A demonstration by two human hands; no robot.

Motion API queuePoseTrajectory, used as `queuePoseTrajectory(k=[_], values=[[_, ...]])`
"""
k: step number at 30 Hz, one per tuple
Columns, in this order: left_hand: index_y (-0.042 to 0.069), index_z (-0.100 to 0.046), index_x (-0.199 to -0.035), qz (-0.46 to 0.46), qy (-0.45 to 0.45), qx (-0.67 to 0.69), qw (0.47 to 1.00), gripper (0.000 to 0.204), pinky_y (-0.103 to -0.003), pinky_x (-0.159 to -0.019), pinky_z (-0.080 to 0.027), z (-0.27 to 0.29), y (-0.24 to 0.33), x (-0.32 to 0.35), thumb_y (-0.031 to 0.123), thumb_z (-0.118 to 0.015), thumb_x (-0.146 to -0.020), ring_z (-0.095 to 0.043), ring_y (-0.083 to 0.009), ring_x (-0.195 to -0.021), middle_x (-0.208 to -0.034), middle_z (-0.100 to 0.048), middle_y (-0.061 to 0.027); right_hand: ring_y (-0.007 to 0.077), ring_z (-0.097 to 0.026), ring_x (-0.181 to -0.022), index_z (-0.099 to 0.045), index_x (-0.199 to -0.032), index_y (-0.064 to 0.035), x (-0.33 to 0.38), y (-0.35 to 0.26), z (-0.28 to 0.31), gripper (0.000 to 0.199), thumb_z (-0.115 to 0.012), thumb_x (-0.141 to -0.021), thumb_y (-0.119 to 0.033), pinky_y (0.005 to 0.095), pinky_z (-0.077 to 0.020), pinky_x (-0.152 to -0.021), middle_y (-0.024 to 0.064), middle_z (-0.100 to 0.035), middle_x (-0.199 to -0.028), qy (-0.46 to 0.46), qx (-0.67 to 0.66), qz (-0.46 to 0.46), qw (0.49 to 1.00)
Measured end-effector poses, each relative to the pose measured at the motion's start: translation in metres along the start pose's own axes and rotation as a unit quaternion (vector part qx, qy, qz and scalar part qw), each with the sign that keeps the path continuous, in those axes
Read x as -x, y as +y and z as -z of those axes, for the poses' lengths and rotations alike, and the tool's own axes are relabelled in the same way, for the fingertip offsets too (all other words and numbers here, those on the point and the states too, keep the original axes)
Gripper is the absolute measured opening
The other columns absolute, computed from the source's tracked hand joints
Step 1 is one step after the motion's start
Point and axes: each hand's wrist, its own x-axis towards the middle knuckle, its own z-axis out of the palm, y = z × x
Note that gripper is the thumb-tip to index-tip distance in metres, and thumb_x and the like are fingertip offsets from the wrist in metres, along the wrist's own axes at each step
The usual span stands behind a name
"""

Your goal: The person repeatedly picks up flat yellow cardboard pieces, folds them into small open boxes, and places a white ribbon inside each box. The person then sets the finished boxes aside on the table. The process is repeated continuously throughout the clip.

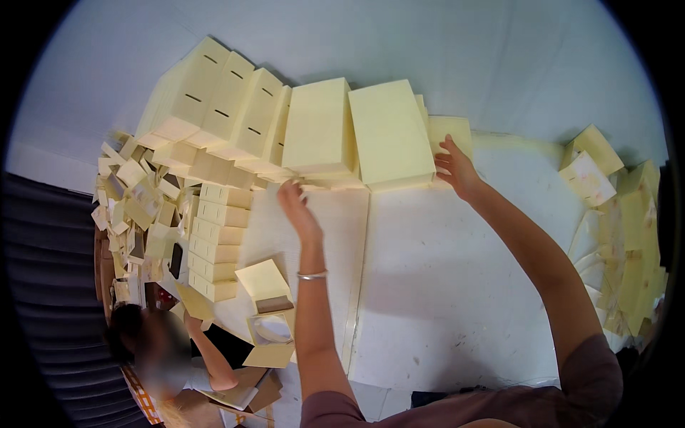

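Large cream boxes stand in a row along the back of the white table. My right hand (460,173), fingers spread, is beside the right edge of the rightmost large box (392,133); whether the fingertips touch it I cannot tell. In front of the lower left corner of the neighbouring cream box (317,125) is my left hand (300,212), its fingers loosely curved and apart. It holds nothing visible, and a bangle (312,275) circles that wrist. A cream panel (451,135) shows behind my right hand.
Slotted cream boxes (207,93) stand at the back left, above a heap of small boxes (139,189) and a neat stack (217,242). An opened box (271,324) lies near a seated person (168,349) handling a cream piece. More boxes (592,167) line the right side.
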Motion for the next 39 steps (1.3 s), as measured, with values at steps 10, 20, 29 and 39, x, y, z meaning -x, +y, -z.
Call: queuePoseTrajectory(k=[10,20,29,39], values=[[-0.001,-0.037,-0.125,0.070,-0.153,-0.074,0.983,0.079,-0.033,-0.093,-0.030,-0.028,0.021,-0.015,0.063,-0.014,-0.085,-0.045,-0.0230,-0.102,-0.116,-0.048,-0.0141,0.0229,-0.038,-0.117,-0.033,-0.130,-0.0123,-0.006,-0.035,-0.035,0.061,-0.025,-0.087,-0.056,0.0362,-0.0335,-0.095,0.0115,-0.038,-0.127,-0.102,-0.124,-0.041,0.986],[0.002,-0.029,-0.130,0.012,-0.143,-0.272,0.951,0.078,-0.035,-0.097,-0.027,-0.044,0.026,-0.030,0.063,-0.014,-0.084,-0.038,-0.0273,-0.117,-0.126,-0.041,-0.0168,0.0196,-0.044,-0.112,-0.034,-0.128,-0.0069,0.002,-0.022,-0.030,0.054,-0.035,-0.089,-0.043,0.0317,-0.0420,-0.088,0.0081,-0.045,-0.122,-0.075,-0.124,-0.062,0.987],[0.010,-0.021,-0.135,0.130,-0.271,-0.218,0.929,0.075,-0.036,-0.095,-0.031,-0.046,0.041,-0.027,0.064,-0.016,-0.083,-0.039,-0.0247,-0.117,-0.131,-0.037,-0.0112,0.0191,-0.042,-0.115,-0.032,-0.130,-0.0105,0.005,-0.061,-0.020,0.058,-0.018,-0.090,-0.050,0.0333,-0.0391,-0.092,0.0083,-0.043,-0.125,-0.139,-0.072,-0.087,0.984],[0.007,-0.040,-0.122,0.226,-0.146,0.163,0.949,0.047,-0.033,-0.086,-0.042,-0.046,-0.020,-0.015,0.039,-0.038,-0.088,-0.049,-0.0209,-0.104,-0.117,-0.048,-0.0078,0.0191,-0.040,-0.117,-0.034,-0.129,-0.0067,0.015,-0.037,-0.014,0.063,-0.017,-0.089,-0.052,0.0322,-0.0352,-0.095,0.0082,-0.041,-0.127,-0.217,-0.083,0.037,0.972]])
